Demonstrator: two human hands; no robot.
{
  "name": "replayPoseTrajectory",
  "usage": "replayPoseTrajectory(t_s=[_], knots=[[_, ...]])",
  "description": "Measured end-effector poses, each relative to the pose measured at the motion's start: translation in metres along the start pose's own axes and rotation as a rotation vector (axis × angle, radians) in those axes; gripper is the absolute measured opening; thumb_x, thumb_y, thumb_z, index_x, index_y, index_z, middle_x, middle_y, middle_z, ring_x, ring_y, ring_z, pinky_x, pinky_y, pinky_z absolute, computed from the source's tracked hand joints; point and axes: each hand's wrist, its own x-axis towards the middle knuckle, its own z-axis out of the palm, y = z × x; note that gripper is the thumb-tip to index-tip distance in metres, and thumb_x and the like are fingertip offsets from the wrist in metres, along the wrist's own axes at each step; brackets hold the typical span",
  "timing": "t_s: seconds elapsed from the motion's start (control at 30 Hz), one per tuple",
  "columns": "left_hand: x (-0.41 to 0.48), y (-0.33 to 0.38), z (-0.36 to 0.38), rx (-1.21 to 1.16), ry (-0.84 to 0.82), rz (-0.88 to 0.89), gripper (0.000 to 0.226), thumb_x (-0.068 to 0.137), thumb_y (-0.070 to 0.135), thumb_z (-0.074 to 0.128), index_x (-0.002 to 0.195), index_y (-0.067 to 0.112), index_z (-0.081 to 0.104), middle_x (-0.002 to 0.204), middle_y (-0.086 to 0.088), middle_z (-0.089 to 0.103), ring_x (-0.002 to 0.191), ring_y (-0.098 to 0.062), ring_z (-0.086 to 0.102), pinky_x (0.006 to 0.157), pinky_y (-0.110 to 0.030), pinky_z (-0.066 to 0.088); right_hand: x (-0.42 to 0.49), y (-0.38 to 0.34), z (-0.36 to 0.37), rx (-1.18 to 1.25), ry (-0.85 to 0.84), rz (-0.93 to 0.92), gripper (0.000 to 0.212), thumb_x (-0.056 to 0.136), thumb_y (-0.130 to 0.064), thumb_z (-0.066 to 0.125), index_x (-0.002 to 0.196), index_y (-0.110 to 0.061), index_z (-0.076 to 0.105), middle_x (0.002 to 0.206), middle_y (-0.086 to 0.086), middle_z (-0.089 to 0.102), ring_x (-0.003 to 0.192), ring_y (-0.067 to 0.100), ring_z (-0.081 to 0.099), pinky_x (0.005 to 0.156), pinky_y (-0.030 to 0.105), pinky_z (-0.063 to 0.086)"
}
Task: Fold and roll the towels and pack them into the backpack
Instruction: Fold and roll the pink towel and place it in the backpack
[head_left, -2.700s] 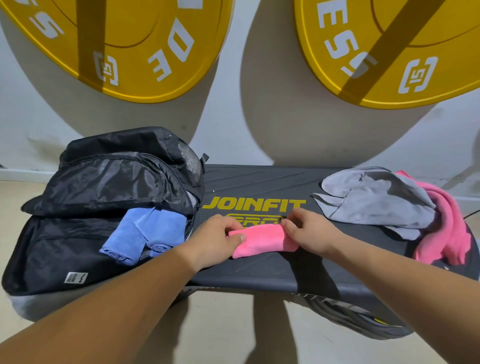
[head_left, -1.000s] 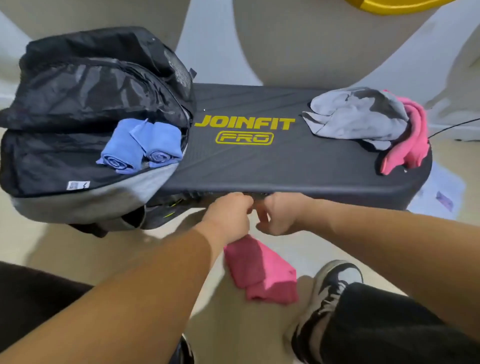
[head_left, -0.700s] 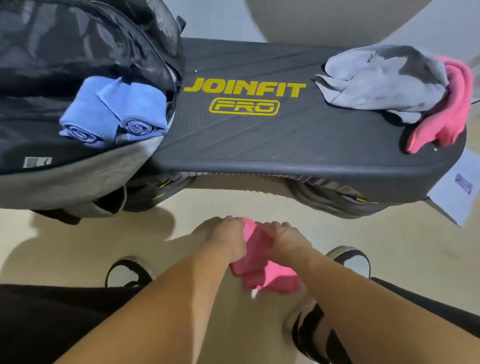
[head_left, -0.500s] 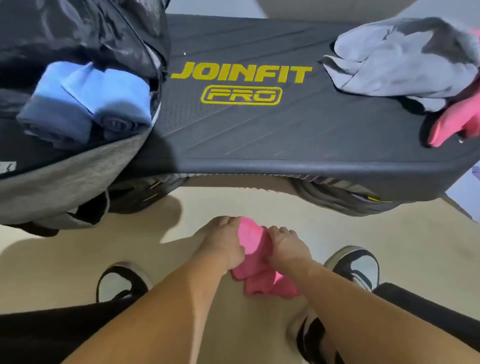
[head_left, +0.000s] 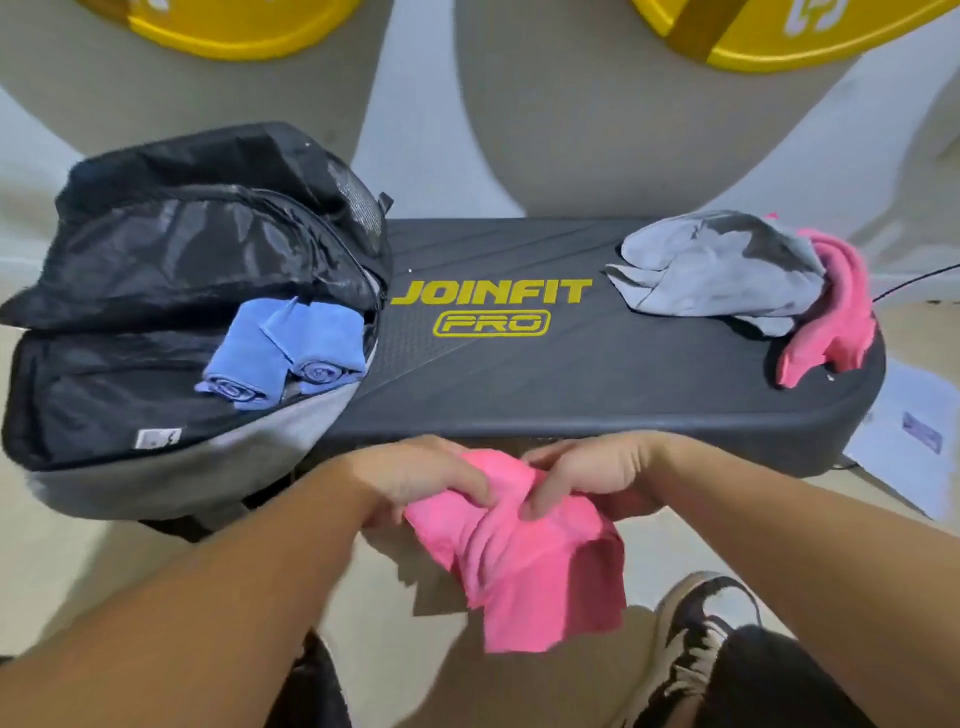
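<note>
Towel duty at tabletop (head_left: 571, 384) near edge: left grip (head_left: 426, 478) and right grip (head_left: 597, 478) both pinch bunched top of pink towel (head_left: 530, 566), rest hanging loose below edge, likely being gathered for folding. Backpack (head_left: 182, 270) lies open at left end, ready for loading. Count: two blue rolls (head_left: 327, 343) inside; one grey towel (head_left: 717, 270) and one second pink towel (head_left: 836, 322) heaped at right end.

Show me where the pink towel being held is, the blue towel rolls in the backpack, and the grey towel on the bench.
held pink towel (head_left: 535, 571), head view, bunched middle.
blue towel rolls (head_left: 322, 338), head view, side of the right roll.
grey towel (head_left: 711, 270), head view, crumpled top.
</note>
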Motion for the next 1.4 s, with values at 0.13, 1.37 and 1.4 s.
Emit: replayPoseTrajectory(t_s=[0.13, 1.37, 1.4], knots=[[-0.037, 0.048, -0.053, -0.372, 0.179, 0.05, 0.037, 0.075, 0.019, 0.08, 0.109, 0.007, 0.072, 0.097, -0.01, 0.078, 0.089, -0.027, 0.075, 0.088, -0.042, 0.06, -0.026, -0.051, -0.017, 0.078, 0.415, -0.156, 0.036, 0.075, -0.044, 0.086, 0.089, -0.017, 0.065, 0.086, 0.01, 0.071, 0.075, 0.024, 0.065, 0.071, 0.033, 0.05], [0.049, 0.05, -0.049, 1.452, 0.343, 0.66, 0.018, 0.089, 0.015, 0.048, 0.103, 0.01, 0.058, 0.111, -0.007, 0.049, 0.105, -0.028, 0.046, 0.078, -0.049, 0.051, 0.027, -0.033, -0.062, -1.208, 0.793, -0.515, 0.039, 0.084, -0.061, 0.064, 0.102, -0.029, 0.049, 0.101, -0.01, 0.043, 0.095, 0.015, 0.042, 0.078, 0.035, 0.048], [0.05, 0.051, -0.049, 1.41, 0.349, 0.654, 0.018, 0.089, 0.014, 0.048, 0.104, 0.01, 0.058, 0.111, -0.007, 0.049, 0.104, -0.026, 0.046, 0.08, -0.048, 0.05, 0.03, -0.032, -0.064, -1.179, 0.811, -0.554, 0.04, 0.082, -0.064, 0.065, 0.098, -0.033, 0.045, 0.098, -0.013, 0.04, 0.092, 0.011, 0.037, 0.074, 0.032, 0.045]])
